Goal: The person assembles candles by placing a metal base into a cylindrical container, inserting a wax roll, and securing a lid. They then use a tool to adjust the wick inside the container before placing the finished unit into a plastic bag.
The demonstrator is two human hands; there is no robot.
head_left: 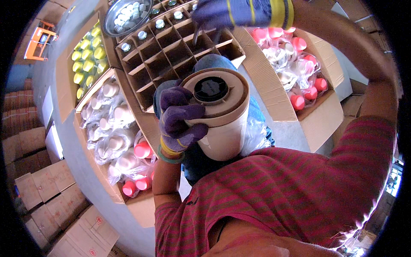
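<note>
My left hand, in a purple and yellow glove, grips the rim of a large white cylinder in front of my body. Its flat top is tan, with a round black piece set in it; what kind of container it is I cannot tell. My right hand, gloved alike, reaches over the far right part of a divided carton. Its fingers are blurred, and whether they hold anything is unclear. Several bottles with pale caps stand in the carton's far and left cells.
A dark basin of white caps sits at the far left. Around the divided carton are open boxes of yellow-capped bottles, plastic-wrapped bottles with pink and white caps, and more pink-capped bottles. Stacked cartons stand farther left.
</note>
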